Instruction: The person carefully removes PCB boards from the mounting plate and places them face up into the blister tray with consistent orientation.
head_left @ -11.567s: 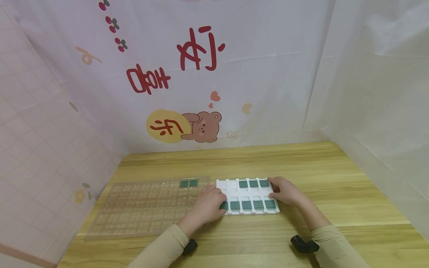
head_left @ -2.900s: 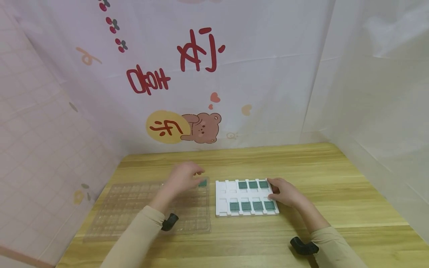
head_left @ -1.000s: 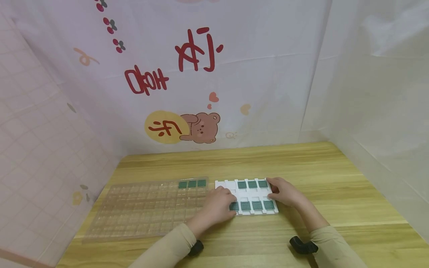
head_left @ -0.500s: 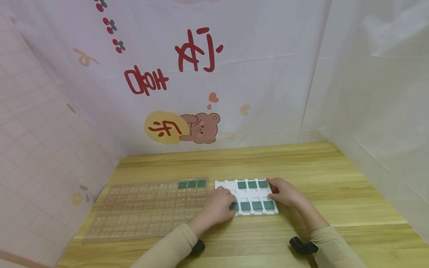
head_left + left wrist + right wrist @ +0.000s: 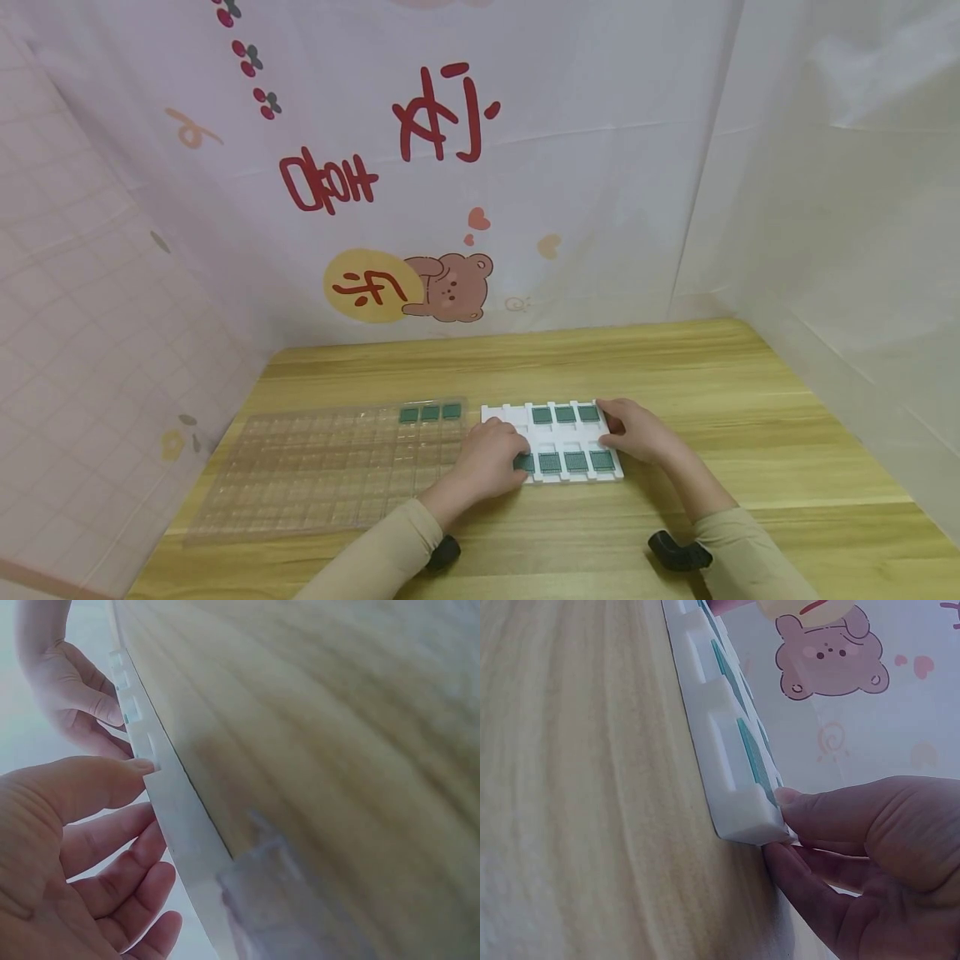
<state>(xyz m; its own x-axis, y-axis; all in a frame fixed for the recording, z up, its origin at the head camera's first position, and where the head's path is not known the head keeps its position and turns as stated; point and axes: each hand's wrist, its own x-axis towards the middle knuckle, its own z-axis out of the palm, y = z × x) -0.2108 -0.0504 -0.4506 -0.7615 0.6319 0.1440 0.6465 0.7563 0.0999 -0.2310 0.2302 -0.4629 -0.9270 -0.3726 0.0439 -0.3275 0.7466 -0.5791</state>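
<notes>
In the head view, the left hand pinches a green chip in the near row of the white tray, covering the tray's near left corner. Its thumb touches the tray edge in the left wrist view, where the chip is hidden. The right hand grips the tray's right end, thumb at the rim beside a chip in the right wrist view. Three chips are visible in the far row and several in the near row. Three more chips sit in the clear compartment tray, at its far right.
The clear tray lies flat to the left of the white one, on a wood-grain table. Printed white curtains stand behind and at both sides. A black wrist device is near the right sleeve, another near the left.
From over the clear tray, the left hand has come right to the white tray's near row. Compared with the oldest frame, the clear tray shows one more chip and the near row's leftmost chip is gone.
</notes>
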